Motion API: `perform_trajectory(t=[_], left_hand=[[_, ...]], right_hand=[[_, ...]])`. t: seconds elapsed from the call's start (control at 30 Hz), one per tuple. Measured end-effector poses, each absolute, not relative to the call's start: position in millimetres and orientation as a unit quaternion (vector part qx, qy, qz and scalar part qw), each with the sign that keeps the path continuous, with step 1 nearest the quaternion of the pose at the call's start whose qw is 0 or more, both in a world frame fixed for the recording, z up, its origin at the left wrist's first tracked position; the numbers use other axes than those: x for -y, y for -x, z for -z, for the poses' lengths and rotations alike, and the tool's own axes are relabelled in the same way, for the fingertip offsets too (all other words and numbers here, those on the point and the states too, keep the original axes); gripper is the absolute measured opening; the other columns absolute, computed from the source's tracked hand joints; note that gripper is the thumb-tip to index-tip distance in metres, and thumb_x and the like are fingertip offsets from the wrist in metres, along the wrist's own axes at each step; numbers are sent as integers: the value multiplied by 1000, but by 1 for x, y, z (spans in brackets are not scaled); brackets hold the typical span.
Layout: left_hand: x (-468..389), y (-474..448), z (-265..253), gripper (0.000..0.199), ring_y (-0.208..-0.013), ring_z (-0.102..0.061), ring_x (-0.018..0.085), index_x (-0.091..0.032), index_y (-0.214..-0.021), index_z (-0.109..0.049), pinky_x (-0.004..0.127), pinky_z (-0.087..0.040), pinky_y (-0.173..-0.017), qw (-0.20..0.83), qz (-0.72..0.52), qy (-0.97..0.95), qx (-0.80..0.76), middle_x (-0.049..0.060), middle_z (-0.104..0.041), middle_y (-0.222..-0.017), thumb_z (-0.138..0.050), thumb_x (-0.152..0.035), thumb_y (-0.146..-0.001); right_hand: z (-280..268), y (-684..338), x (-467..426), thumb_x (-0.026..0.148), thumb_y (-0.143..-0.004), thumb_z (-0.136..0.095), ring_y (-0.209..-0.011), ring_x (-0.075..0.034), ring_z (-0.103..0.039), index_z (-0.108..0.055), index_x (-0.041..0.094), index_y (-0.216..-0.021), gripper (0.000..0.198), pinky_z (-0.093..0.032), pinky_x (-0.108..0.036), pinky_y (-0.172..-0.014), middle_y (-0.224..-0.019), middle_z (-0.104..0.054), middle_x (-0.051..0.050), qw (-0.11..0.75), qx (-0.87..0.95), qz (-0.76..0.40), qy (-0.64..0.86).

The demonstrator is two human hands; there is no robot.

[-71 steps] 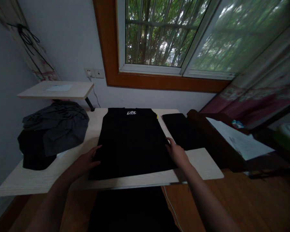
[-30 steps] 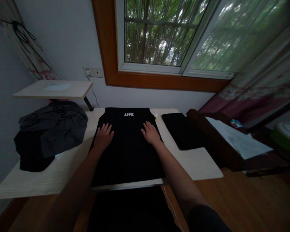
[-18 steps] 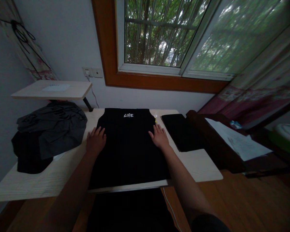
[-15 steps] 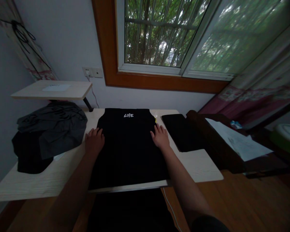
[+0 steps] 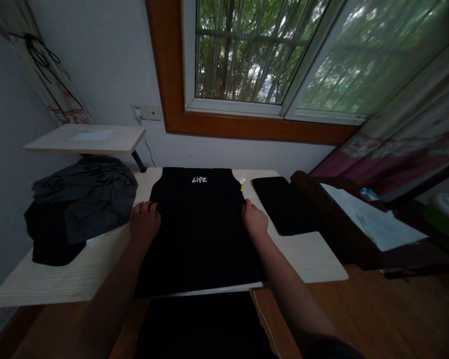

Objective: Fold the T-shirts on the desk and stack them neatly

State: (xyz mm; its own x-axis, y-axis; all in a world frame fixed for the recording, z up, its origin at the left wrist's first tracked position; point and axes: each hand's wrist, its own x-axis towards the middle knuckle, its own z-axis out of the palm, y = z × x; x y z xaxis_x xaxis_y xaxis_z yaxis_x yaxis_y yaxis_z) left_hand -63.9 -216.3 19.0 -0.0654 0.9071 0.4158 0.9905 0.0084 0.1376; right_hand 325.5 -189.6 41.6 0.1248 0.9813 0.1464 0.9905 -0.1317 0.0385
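Between the left hand [image 5: 145, 222] and the right hand [image 5: 255, 219], a black shirt [image 5: 202, 234] lies flat on the bench [image 5: 316, 257], its white print [image 5: 199, 180] beyond them and its near edge at the bench's front. Both hands are nearly closed, fingers curled, each pinching the side edge next to it. Just beyond the right hand's fingers, a small yellow tag [image 5: 241, 187] shows at the shirt's edge. Rightward of that hand, apart from it, lies a folded black cloth [image 5: 284, 204]; left of the left hand sits a rumpled gray garment [image 5: 101, 199].
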Motion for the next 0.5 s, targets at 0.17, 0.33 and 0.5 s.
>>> perform_trajectory(t=[0.17,0.33,0.5], left_hand=[[223,61,-18,44,-143,-40,35,-20,-135,-65,58,-25,-120,96,197,683,696,15,-59,-144,-43,-27,-97],[239,61,-20,46,-146,-38,36,-23,-138,-63,61,-25,-121,75,196,680,702,13,-58,-146,-43,-26,-96],[263,62,-21,47,-145,-40,37,-20,-140,-61,62,-25,-121,90,165,692,697,14,-57,-148,-40,-27,-98]], right_hand=[[-44,-328,205,38,-109,-29,-81,-26,-74,-53,18,-132,39,-49,-31,-68,-98,-74,-14,17,662,70,746],[-47,-328,224,38,-108,-30,-80,-25,-74,-51,19,-137,40,-50,-31,-67,-105,-72,-15,6,658,64,750],[-43,-331,247,36,-108,-31,-77,-25,-74,-48,20,-143,42,-50,-32,-64,-110,-69,-15,-3,670,64,740]])
